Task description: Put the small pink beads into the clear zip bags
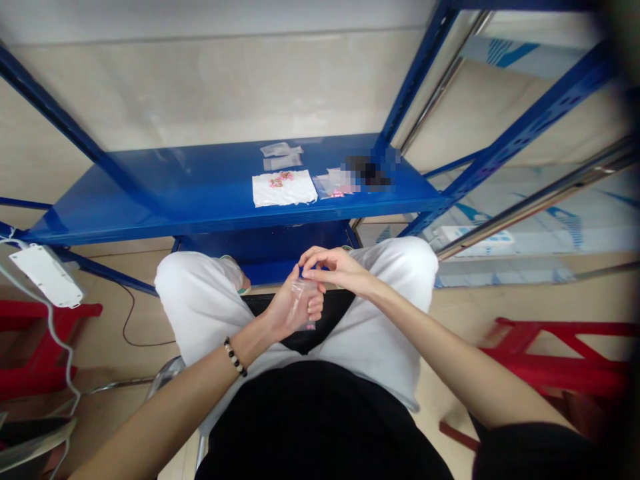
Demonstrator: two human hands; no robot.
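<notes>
the left hand (286, 308) is curled around a small clear bag (303, 289), its fingers bent in against the plastic and holding it. the thumb and forefinger of the right hand (336, 268) are drawn close together at the bag's top edge, beside the left thumb; whether they grip the film or only touch it cannot be told.

so the bag lies in the left palm, just below the right fingertips, its lower end hanging past the curled left fingers. a few pink bits (311, 327) show in that bottom corner; the rest of what is inside is hidden by the hand. the bag is thin, shiny and see-through, with bright creases along its face.

just behind the left fingers, a beaded bracelet (235, 358) circles the wrist. under both hands are the wearer's white trousers (193, 293).

farther out, ahead of the fingers, a blue shelf (175, 183) carries a white cloth (287, 195) with small pink and brownish pieces (281, 179) on top. beyond the cloth lie flat clear packets (283, 160). ahead and to the right of the fingers, next to the cloth, is another clear bag (325, 185) with pink pieces at its near edge, beside a blurred dark thing (369, 172).
</notes>
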